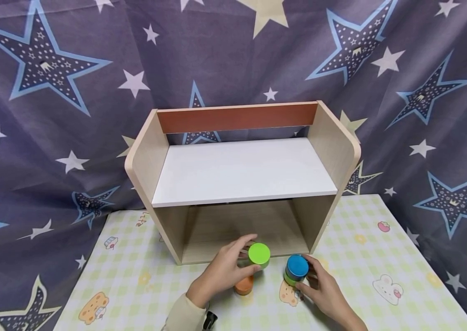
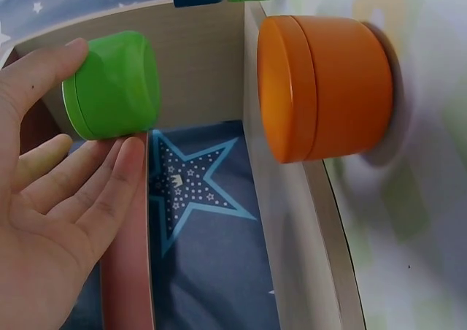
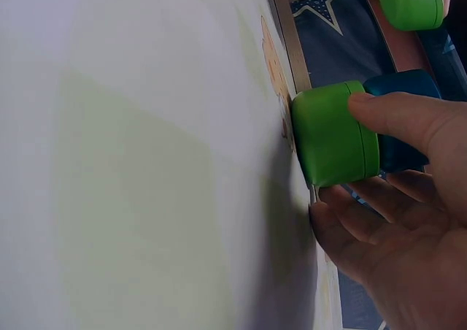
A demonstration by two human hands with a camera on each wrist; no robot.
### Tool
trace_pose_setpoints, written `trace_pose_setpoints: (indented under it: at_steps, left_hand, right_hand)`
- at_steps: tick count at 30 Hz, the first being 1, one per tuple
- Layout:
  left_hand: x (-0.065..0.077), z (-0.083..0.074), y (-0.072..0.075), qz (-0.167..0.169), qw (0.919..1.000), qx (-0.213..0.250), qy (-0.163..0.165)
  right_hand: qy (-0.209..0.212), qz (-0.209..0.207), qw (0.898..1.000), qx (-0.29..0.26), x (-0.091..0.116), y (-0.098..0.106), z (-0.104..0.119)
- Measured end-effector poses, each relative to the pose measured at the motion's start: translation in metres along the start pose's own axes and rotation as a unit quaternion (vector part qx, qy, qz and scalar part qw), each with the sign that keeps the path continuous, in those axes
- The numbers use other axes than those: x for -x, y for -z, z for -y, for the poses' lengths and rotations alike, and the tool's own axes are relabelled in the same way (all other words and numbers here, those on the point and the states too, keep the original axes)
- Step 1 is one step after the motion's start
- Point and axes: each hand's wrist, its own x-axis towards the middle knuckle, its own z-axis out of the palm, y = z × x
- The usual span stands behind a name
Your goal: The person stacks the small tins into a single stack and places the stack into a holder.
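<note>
My left hand (image 1: 226, 268) holds a small bright green lidded jar (image 2: 109, 85) between thumb and fingers, up off the table. Below it, an orange lidded jar (image 2: 339, 89) stands upright on the tablecloth; its top shows partly behind the left hand in the head view. To the right, a blue jar (image 1: 297, 265) sits on top of a second green jar (image 3: 336, 134), which rests on the table. My right hand (image 1: 327, 294) grips this stack from the right, thumb on the lower green jar near its lid and fingers curled around the far side.
A wooden two-level shelf unit (image 1: 243, 172) with a white upper board and a reddish back rail stands just beyond the hands. Its lower compartment (image 1: 246, 223) faces them. A checked tablecloth (image 1: 366, 257) covers the table. A star-patterned curtain (image 1: 233, 55) hangs behind.
</note>
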Motion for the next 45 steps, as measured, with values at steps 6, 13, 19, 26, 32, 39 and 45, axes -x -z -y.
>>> trace_pose_setpoints:
  at_steps: [6,13,19,26,32,39,45]
  left_hand:
    - [-0.004,-0.003,-0.001,0.002,1.0000,-0.001,-0.003]
    - [-0.009,-0.005,-0.003,0.009,0.9998,-0.006,-0.015]
    - [-0.013,-0.006,-0.008,0.020,0.9996,-0.005,-0.017]
    - [-0.019,-0.007,-0.014,0.028,0.9993,0.001,-0.024]
    - [-0.023,-0.012,-0.019,0.037,0.9991,0.002,-0.020]
    - [-0.029,-0.013,-0.026,0.041,0.9983,0.006,-0.041]
    - [-0.033,-0.013,-0.035,0.042,0.9979,0.010,-0.049]
  right_hand:
    - [-0.002,-0.001,1.000,0.000,0.000,0.000,-0.001]
    - [-0.002,-0.003,1.000,0.005,0.000,0.000,0.000]
    - [-0.007,-0.004,1.000,0.008,0.000,0.000,0.000]
    - [-0.012,-0.003,1.000,0.007,-0.001,0.000,0.000]
    - [-0.006,-0.005,1.000,0.010,-0.001,0.000,0.000]
    - [0.005,-0.003,1.000,0.008,-0.001,0.001,0.000]
    - [0.017,-0.005,1.000,0.005,0.000,0.001,0.001]
